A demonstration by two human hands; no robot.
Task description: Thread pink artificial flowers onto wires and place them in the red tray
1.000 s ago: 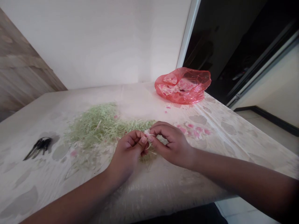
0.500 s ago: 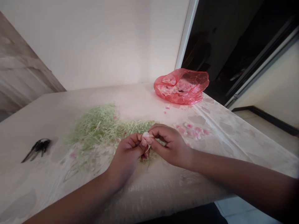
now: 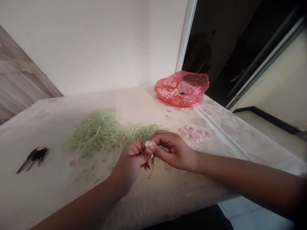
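Note:
A small pale pink-white flower (image 3: pixel 150 144) is held between my two hands over the near edge of the green pile. My left hand (image 3: pixel 132 159) is closed, its thumb and fingers pinching the flower from below and the left. Thumb and forefinger of my right hand (image 3: pixel 173 149) grip its petals from the right. A thin stem and some reddish bits show under my left fingertips, partly hidden. Just beyond the hands lies a loose heap of thin pale green stems (image 3: pixel 96 129), with a few pink bits among them.
A red translucent plastic bag (image 3: pixel 182 91) with pink and white petals inside stands at the table's far right. Loose pink petals (image 3: pixel 195 133) lie to the right of my hands. A bunch of keys (image 3: pixel 35 156) rests at the left on the patterned tablecloth (image 3: pixel 134 105).
The view has shifted slightly. Both hands remain together at the flower; its petals look flatter between my fingers, and the reddish bits below show more.

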